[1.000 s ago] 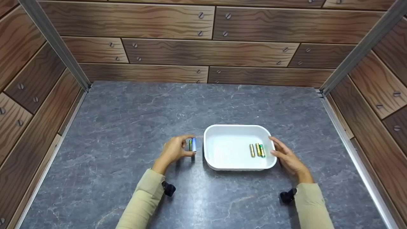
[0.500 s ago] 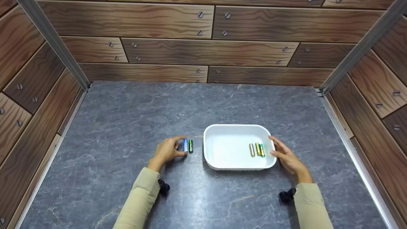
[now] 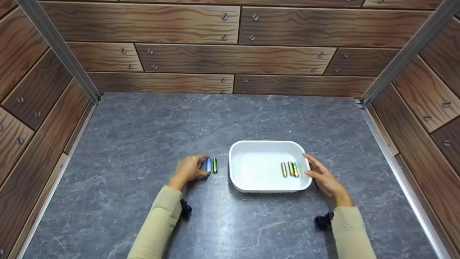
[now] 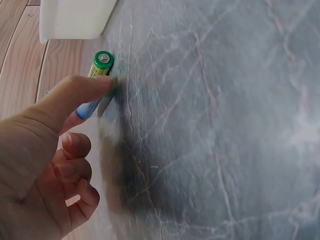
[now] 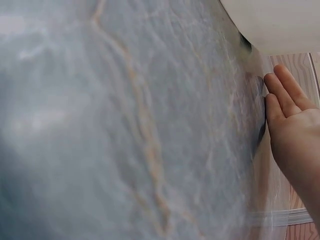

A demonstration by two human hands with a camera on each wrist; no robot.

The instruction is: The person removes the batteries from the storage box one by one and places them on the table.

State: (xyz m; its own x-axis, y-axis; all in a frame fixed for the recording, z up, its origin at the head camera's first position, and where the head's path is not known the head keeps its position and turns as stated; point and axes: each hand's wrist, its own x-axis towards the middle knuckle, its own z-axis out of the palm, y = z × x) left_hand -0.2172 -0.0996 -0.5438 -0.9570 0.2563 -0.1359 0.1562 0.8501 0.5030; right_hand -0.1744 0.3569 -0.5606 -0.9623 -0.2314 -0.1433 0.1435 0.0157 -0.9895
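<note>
My left hand (image 3: 188, 169) pinches a blue battery (image 3: 208, 165) end to end between thumb and index finger. In the left wrist view, the thumb hides part of that blue battery (image 4: 87, 109), and the other fingers curl loosely. Just right of it lies a green battery (image 3: 215, 166), whose metal-tipped end shows beside the thumb. My right hand (image 3: 325, 180) touches the right rim of a white tub (image 3: 251, 189) with its thumb and index finger. The right wrist view shows fairly straight fingers (image 5: 285, 92) below the tub's wall, with the thumb out of sight.
Inside the tub, toward its right end, lie two gold batteries (image 3: 284, 169) and a green-and-gold battery (image 3: 295, 169). The grey marbled tabletop (image 3: 161, 118) is bounded by wood-patterned walls (image 3: 179, 57) and metal posts at the back corners.
My left hand has moved left with the blue battery, from the right side of the green battery to its left, then almost stopped. The right hand and tub have stayed put.
</note>
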